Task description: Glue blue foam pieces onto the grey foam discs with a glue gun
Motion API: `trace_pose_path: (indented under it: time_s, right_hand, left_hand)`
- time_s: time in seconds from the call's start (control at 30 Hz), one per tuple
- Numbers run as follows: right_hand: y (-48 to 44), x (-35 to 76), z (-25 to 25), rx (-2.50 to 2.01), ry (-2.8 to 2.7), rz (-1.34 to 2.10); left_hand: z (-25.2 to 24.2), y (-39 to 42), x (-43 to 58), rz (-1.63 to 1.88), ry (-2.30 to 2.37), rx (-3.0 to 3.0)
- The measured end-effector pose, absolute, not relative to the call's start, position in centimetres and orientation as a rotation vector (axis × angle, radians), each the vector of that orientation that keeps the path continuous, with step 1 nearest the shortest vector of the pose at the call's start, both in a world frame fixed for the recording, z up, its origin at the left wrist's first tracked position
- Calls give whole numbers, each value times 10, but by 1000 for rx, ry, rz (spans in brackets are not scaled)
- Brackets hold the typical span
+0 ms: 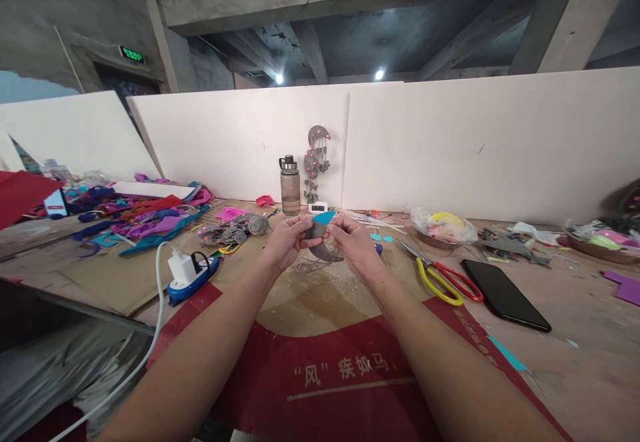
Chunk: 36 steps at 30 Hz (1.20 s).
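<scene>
My left hand (pixel 289 243) is closed, with its thumb and fingers on a small grey felt piece (pixel 316 230). A bright blue felt piece (pixel 324 217) lies against its upper edge. From the other side, my right hand (pixel 356 245) pinches the same grey and blue pieces. Just below the fingers is a grey felt crescent (pixel 325 253), partly hidden by them. Thin grey yarn (pixel 313 267) lies loosely on the brown paper beneath. Both hands are raised a little above the table.
Red-and-yellow-handled scissors (pixel 440 281) and a black phone (pixel 505 294) lie on the right. A bottle (pixel 290 189) and small white clock (pixel 318 207) stand behind. A power strip (pixel 194 282) is at left. A felt hanging ornament (pixel 315 162) is against the white board.
</scene>
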State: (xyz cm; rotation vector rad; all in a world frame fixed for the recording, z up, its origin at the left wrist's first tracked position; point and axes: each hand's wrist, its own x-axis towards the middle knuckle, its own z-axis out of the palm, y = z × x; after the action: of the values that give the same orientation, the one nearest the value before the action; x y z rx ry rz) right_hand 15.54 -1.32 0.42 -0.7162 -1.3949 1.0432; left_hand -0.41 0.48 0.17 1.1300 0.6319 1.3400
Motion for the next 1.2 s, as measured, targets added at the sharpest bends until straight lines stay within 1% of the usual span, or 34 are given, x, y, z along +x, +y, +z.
trace_pose_path:
  time_s: [0.37,0.63,0.83,0.93,1.03,1.13,1.2]
  right_hand:
    - [-14,157,5,-689,-1429,1053]
    - [-10,153,-1,-784,-1416,958]
    - [2,152,-11,-965,-1246,816]
    - [5,154,-13,-974,-1201,825]
    - [5,155,-13,-976,-1143,843]
    - [3,156,-11,-1019,-1113,827]
    - [-1,155,-8,-1060,-1128,784]
  left_hand:
    - [6,5,-9,1286,627,1148]
    - [5,4,-7,1210,677,1223]
    - [-3,2,4,1398,766,1264]
    - [-4,1,7,1466,780,1279]
    - [-2,0,5,1592,938,1338]
    - [-2,-3,5,1738,1178,1602]
    - [-5,-4,8,1762,1250,1875]
